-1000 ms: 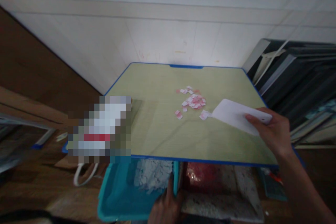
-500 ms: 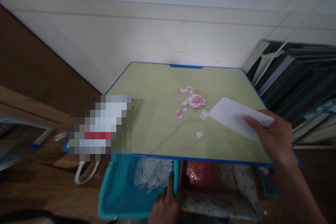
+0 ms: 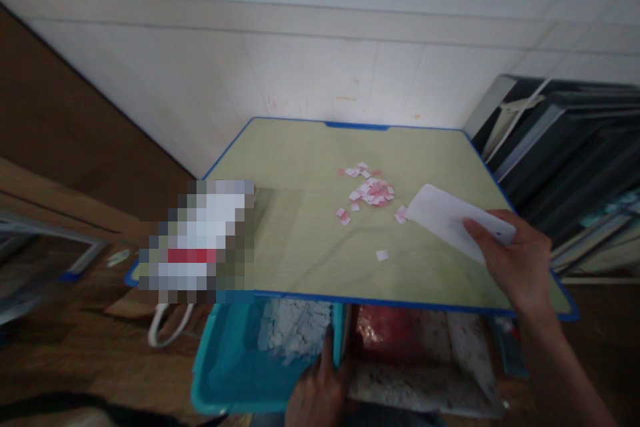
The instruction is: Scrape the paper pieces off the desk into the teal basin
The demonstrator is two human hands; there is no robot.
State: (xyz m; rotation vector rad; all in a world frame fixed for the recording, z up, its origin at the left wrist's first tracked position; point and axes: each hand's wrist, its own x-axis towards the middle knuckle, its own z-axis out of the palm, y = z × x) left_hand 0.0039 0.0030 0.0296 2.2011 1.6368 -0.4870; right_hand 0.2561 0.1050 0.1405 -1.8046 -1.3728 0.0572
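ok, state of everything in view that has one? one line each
white card: gripped, thumb on top
right hand: closed on the white card's holed end
teal basin: open-topped, partly filled with white paper pieces
left hand: index finger extended near the basin's right side; grip unclear
pink-and-white paper squares: loose, heaped, some scattered
blue-edged tabletop: flat
dark panels: stacked, tilted
pixelated item: can't tell

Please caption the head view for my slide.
Right-hand grip on a white card, near pinkish pieces on a table.

Two hands (image 3: 520, 260) (image 3: 316, 390), one card (image 3: 445, 217), one tub (image 3: 227, 367), apparently one tray (image 3: 415, 383).
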